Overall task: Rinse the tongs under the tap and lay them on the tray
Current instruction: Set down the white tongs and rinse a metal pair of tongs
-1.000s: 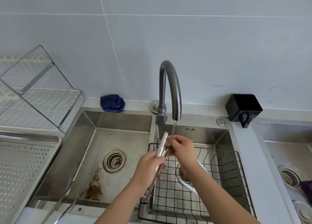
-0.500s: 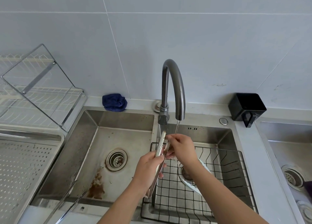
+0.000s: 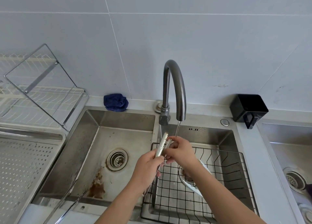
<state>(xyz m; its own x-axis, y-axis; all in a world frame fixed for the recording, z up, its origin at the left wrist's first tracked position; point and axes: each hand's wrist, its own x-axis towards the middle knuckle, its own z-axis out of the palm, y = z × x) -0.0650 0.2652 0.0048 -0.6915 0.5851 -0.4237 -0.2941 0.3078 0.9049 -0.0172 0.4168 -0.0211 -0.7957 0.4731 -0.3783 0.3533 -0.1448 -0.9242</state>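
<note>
Right now I'm in the rinsing step: my left hand [image 3: 148, 168] is wrapped around the handle end of the tongs [image 3: 161, 146], holding them tilted up so the toothed tips sit just beside the thin stream falling from the tap [image 3: 175, 88]. My right hand [image 3: 180, 150] is pinching and rubbing one of the toothed tips with its fingers [image 3: 172, 140], and the water lands about where those fingers meet the metal. So the tongs are between my two hands, above the wire basket [image 3: 228, 178] that sits in the basin under my right forearm.

I judge the rinse is partly done and nothing has been laid down yet. The next move calls for letting go with the right hand, carrying the tongs well out to the left of my left hand, and setting them flat on the perforated tray [image 3: 25, 169].

Counting: one pair of tongs, one tap, one tray, one wire basket, and three basins in view, two under my hands and one far right of my right hand. One blue cloth [image 3: 116, 102] lies beyond my left hand, by the wall.
</note>
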